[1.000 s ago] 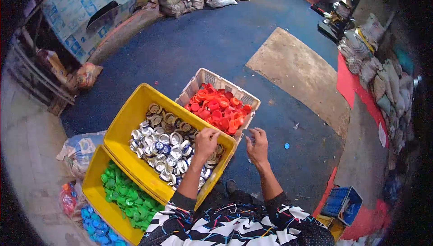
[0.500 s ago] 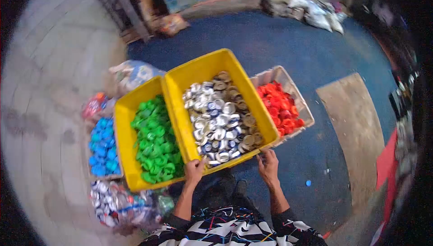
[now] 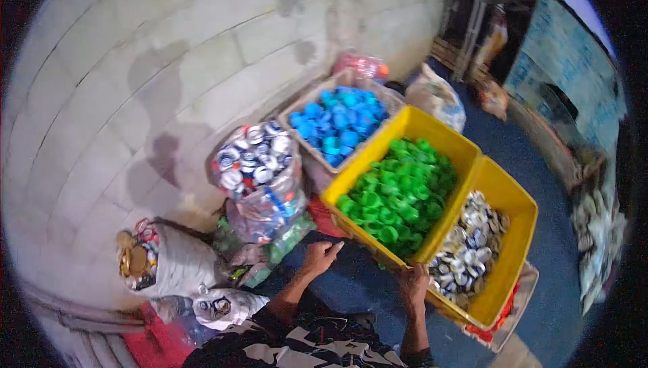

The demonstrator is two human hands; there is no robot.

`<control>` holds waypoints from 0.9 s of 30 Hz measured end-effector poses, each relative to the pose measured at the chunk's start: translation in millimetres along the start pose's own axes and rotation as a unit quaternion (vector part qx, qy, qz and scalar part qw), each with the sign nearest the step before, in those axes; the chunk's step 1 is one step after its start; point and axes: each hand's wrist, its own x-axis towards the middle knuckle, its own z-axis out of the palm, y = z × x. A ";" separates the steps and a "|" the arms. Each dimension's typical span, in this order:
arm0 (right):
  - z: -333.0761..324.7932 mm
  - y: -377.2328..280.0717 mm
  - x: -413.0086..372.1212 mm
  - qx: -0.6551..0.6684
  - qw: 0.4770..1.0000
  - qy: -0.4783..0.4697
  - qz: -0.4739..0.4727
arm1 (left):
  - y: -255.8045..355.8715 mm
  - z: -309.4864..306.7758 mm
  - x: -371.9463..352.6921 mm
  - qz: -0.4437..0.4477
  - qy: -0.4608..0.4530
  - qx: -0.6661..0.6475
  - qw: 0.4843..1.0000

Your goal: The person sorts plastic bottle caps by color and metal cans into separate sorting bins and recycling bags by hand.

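Two yellow bins stand side by side, one with green caps [image 3: 398, 196], the other with white caps [image 3: 472, 253]. My right hand [image 3: 414, 285] is closed on the front rim of the yellow bins [image 3: 405, 265], where the two meet. My left hand [image 3: 322, 257] is off the bins, just in front of the green-cap bin's left corner, its index finger extended and nothing visible in it. Left of the bins is a crate of blue caps [image 3: 341, 121]. A crate of red caps [image 3: 496, 324] shows partly beyond the white-cap bin.
A clear bag of white and dark caps [image 3: 256, 165] leans by the block wall [image 3: 135, 84]. White sacks [image 3: 182, 260] with mixed lids stand at the lower left. Another sack [image 3: 437, 98] is behind the bins. Several bags [image 3: 594, 240] lie at the far right.
The view has swung left, showing more of the wall and sacks. My left hand has let go of the bin rim. My right hand has shifted to the rim between the two yellow bins.
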 end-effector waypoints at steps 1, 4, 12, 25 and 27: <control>16.3 -24.9 18.7 -0.017 0.999 -0.030 -0.004 | -18.5 -21.3 -0.9 -0.010 0.018 0.010 1.000; 99.7 -58.8 58.7 0.081 0.988 -0.119 -0.052 | -78.0 -79.1 -3.6 -0.066 0.068 -0.004 0.996; 272.1 -234.1 111.8 0.115 0.941 -0.263 -0.179 | -187.9 -213.3 -3.2 -0.160 0.121 0.097 0.975; 446.1 -328.4 194.4 0.211 0.881 -0.341 -0.252 | -180.5 -250.8 23.5 -0.252 0.197 0.013 0.947; 457.9 -340.8 206.1 0.237 0.870 -0.339 -0.270 | -186.9 -239.9 22.2 -0.208 0.245 0.002 0.947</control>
